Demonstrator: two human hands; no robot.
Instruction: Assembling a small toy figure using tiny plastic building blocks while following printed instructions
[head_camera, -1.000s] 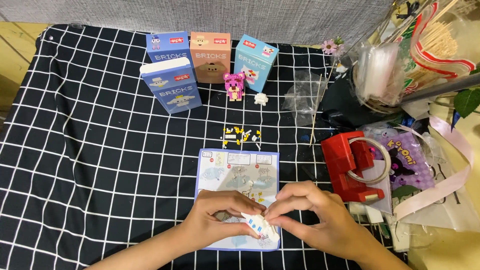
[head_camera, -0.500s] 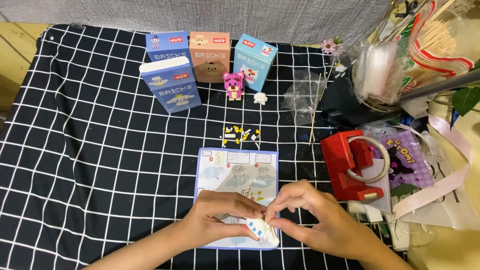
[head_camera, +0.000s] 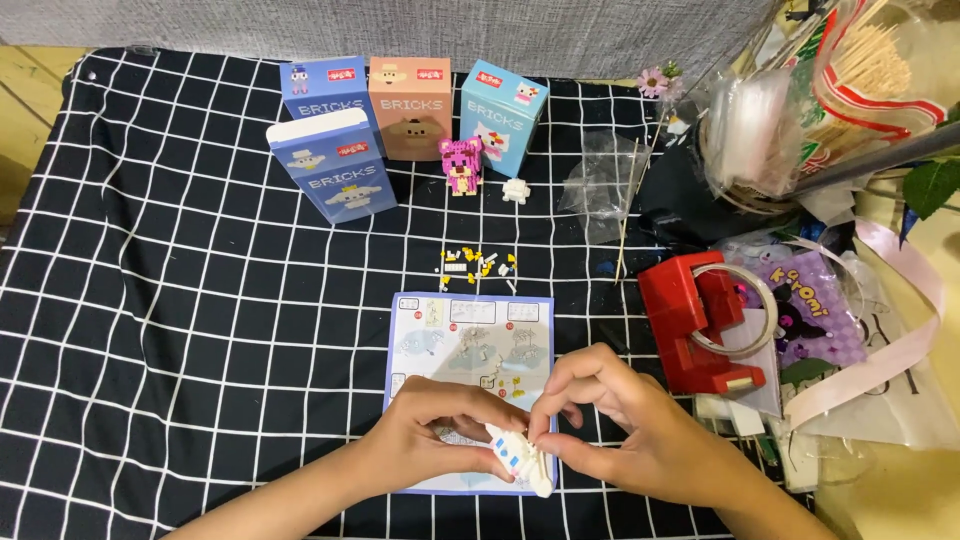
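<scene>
My left hand (head_camera: 440, 435) and my right hand (head_camera: 625, 430) meet over the lower part of a blue-edged instruction sheet (head_camera: 470, 345). Both pinch a small white brick model (head_camera: 520, 460) with pale blue stripes, the left from the left side, the right thumb and forefinger from above. Beyond the sheet lies a scatter of small yellow and white loose bricks (head_camera: 477, 264). A finished pink brick figure (head_camera: 462, 166) and a tiny white piece (head_camera: 515, 190) stand further back.
Several brick boxes stand at the back: two blue (head_camera: 330, 165), one tan (head_camera: 408, 108), one teal (head_camera: 500, 115). A red tape dispenser (head_camera: 695, 320) sits right of the sheet, with plastic bags (head_camera: 600, 180) and clutter beyond. The cloth is a black grid pattern (head_camera: 180, 300).
Both hands have stayed over the sheet's lower edge, shifting their fingers slightly on the white model; the right fingers now press on its top. Nothing else moved.
</scene>
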